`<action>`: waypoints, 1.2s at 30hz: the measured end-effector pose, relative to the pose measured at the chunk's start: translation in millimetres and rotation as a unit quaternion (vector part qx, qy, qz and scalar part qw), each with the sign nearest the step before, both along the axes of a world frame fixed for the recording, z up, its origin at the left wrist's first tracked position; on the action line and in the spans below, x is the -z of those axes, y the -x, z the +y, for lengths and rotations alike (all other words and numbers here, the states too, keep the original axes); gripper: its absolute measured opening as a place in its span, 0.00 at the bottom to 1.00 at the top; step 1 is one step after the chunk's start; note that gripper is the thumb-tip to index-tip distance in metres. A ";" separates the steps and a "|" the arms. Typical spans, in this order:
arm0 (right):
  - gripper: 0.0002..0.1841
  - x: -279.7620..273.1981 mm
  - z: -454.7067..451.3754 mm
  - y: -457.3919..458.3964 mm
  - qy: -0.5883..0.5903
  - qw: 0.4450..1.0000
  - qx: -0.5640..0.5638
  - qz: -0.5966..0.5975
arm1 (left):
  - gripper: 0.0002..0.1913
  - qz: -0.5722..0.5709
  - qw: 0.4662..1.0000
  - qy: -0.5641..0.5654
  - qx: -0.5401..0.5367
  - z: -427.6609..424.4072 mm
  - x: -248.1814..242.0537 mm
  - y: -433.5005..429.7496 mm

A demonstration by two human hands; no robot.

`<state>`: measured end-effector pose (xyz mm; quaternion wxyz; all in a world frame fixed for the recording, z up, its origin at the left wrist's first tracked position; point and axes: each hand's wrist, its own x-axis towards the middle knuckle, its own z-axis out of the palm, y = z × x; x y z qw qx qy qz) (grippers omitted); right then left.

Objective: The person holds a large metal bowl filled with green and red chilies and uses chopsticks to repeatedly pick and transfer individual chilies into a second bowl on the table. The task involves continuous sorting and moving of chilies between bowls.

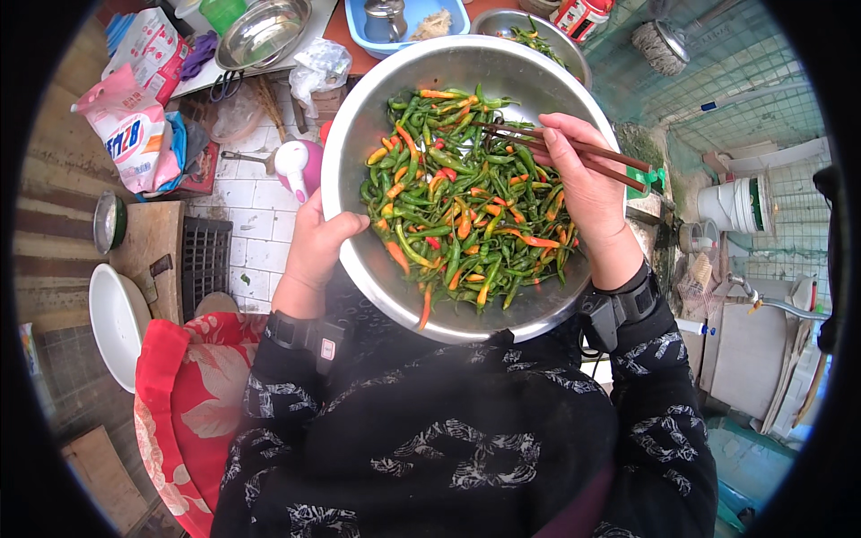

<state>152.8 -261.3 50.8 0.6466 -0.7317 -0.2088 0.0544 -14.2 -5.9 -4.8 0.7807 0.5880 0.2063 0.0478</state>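
Note:
Against my body rests a large stainless steel basin (377, 296), tilted a little. Many green, orange and red chili peppers (464, 208) lie heaped in it. My left hand (323, 239) grips the basin's left rim, its thumb over the inner edge and its fingers hidden outside. In my right hand (585, 181) is a pair of brown chopsticks (592, 158), held over the basin's right side. Their tips reach into the peppers near the upper middle; whether they pinch one I cannot tell.
Beyond the basin stand a smaller metal bowl (494, 23) with chilies and a blue plastic tub (410, 47). At left are a pink detergent bag (128, 134), a black crate (205, 255) and a white basin (111, 323). A pink-and-white object (296, 165) sits on the tiled floor.

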 end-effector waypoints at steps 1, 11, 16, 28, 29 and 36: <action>0.12 -1.4 -1.6 -1.0 -0.008 1.000 -0.004 0.016 | 0.26 -0.001 1.000 -0.001 0.000 -0.1 -0.8 -0.2; 0.16 -21.7 -66.4 -3.7 -0.159 0.965 0.010 0.208 | 0.22 -0.024 0.999 0.020 -0.009 -1.7 -1.5 -1.2; 0.17 -12.9 -89.7 -8.0 -0.275 0.926 0.003 0.259 | 0.22 -0.023 1.000 0.012 -0.004 -0.7 -1.4 -2.1; 0.12 -44.9 -78.5 -158.4 -0.122 0.982 0.136 0.042 | 0.27 0.024 1.000 -0.006 -0.010 -2.5 -7.2 -2.0; 0.11 -39.2 -68.5 -174.2 -0.081 0.985 0.149 0.040 | 0.27 0.026 1.000 -0.008 -0.011 -2.8 -7.8 -2.2; 0.09 -39.9 -42.0 -197.2 -0.027 0.987 0.157 -0.035 | 0.25 0.024 0.999 -0.015 -0.027 -1.3 -0.2 -1.2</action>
